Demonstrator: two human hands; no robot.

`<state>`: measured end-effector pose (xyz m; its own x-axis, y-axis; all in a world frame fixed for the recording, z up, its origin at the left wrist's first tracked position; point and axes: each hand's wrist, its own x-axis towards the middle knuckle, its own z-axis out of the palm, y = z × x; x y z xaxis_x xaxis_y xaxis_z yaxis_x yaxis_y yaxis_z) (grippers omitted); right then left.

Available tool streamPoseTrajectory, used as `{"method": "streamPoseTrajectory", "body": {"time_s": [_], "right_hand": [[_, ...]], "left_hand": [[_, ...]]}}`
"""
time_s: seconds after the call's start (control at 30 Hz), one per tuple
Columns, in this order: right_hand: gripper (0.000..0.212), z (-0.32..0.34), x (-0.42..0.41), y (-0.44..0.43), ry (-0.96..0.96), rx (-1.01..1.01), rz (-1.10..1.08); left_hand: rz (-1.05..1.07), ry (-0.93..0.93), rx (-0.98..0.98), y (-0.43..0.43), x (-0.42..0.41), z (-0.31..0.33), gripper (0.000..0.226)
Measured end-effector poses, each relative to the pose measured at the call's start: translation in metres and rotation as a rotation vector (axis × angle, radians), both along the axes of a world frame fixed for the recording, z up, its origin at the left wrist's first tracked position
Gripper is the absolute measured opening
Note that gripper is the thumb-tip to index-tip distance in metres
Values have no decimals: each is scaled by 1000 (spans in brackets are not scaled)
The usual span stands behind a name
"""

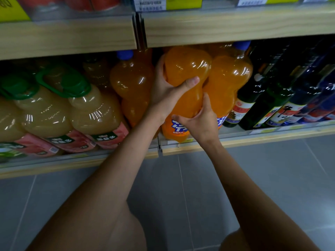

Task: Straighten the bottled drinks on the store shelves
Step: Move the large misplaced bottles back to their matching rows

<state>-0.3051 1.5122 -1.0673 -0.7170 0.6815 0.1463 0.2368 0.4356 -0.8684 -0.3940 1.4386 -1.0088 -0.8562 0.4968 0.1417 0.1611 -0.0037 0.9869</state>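
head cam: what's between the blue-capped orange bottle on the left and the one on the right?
In the head view, one orange soda bottle, gripped by the left hand and right hand, stands between them.

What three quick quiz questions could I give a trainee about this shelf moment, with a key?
1. True or false: both hands grip the same orange soda bottle.
2. Which hand sits higher on it: A) left hand or B) right hand?
3. Fill in: the pale juice bottles to the left have ___ caps.

Key: 1 true; 2 A; 3 green.
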Motion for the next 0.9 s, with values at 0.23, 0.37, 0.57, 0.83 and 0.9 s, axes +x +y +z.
{"method": "streamPoseTrajectory", "body": {"time_s": [0.23, 0.37, 0.57, 0.83, 0.9], "right_hand": [[103, -6, -4, -1, 35, -29, -11], [102, -11, -7, -2, 36, -29, -6], [103, -19, -9, -2, -1, -2, 10], [106, -27, -11, 1, -50, 13, 5], [106, -28, -11, 1, -60, 25, -4]], "left_hand": [[-47, 50, -6, -1, 0, -2, 90], [-64, 32, -31, -5, -3, -4, 90], [-95, -7, -78, -9, -4, -8, 89], [-105, -45, -112, -7, -4, -11, 89], [-107, -50, -113, -7, -4, -11, 88]]}}
